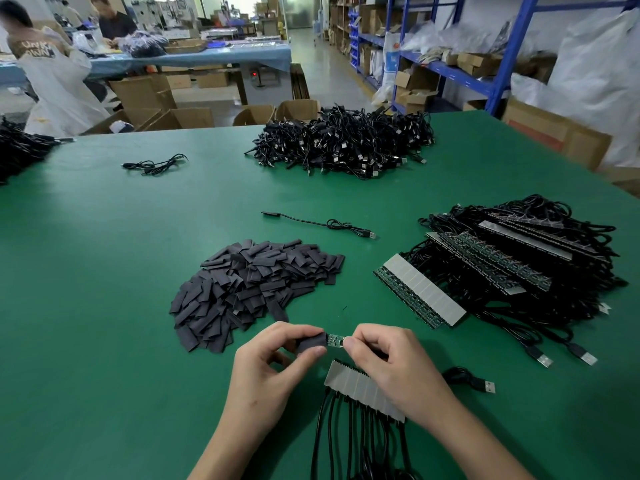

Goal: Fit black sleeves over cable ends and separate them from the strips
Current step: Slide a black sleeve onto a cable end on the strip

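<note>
Centrally, just above the surface [121, 271], the left hand [277, 355] pinches a black sleeve [311, 342] butted against a green cable end [335, 340] pinched by the right hand [388, 355] — overlap unclear, cable hidden. Below, that hand partly covers a strip [360, 389].

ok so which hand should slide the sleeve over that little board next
Left, probably. The left hand pinches the black sleeve, its open end at the small green board; the right hand pinches the board's other end, so it can just hold steady.
</note>
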### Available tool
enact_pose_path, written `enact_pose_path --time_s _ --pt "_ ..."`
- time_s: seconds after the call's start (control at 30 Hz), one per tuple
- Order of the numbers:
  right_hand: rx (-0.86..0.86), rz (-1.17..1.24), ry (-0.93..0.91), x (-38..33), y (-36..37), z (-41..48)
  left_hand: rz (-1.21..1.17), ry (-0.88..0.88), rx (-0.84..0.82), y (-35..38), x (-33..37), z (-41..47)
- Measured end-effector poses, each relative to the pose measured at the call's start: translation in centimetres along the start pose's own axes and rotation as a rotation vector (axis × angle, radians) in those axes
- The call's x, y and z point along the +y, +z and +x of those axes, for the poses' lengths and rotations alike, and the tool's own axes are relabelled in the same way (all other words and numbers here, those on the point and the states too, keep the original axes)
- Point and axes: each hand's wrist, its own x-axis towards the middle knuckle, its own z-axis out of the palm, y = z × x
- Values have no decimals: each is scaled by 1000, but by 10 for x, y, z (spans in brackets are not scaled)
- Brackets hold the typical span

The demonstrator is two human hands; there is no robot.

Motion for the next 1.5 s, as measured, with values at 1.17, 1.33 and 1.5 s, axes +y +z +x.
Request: enact_pose_path --time_s 1.17,1.33,1.5 --pt "-82 -212 2 8 -17 3 220 96 -84 -5 4 0" --pt "-86 -201 -6 10 -12 2 244 129 -69 -5 1 -1" --pt "-104 -212 -7 10 -6 2 270 165 -99 -2 2 -3"
